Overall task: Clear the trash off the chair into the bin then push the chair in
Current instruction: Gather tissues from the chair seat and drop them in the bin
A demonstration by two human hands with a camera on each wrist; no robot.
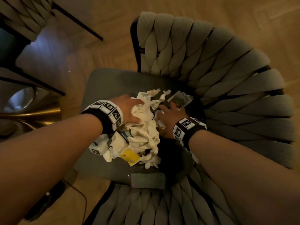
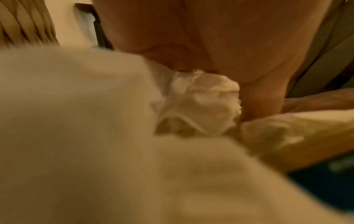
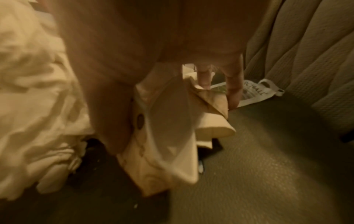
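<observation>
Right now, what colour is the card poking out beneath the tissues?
Yellow card, clearest in the head view.

Both hands in the trash on the chair

The left hand [image 1: 129, 109] grips a heap of crumpled white tissue [image 1: 142, 137] on the grey seat [image 1: 110, 82]; the right hand [image 1: 168, 116] reaches in beside it, fingers at a printed packet [image 1: 181, 99] near the woven backrest [image 1: 227, 78]. A yellow scrap [image 1: 130, 156] lies at the heap's near edge

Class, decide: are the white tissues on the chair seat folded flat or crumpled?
Crumpled: the white tissues lie bunched in an irregular, creased heap on the chair seat.
</observation>
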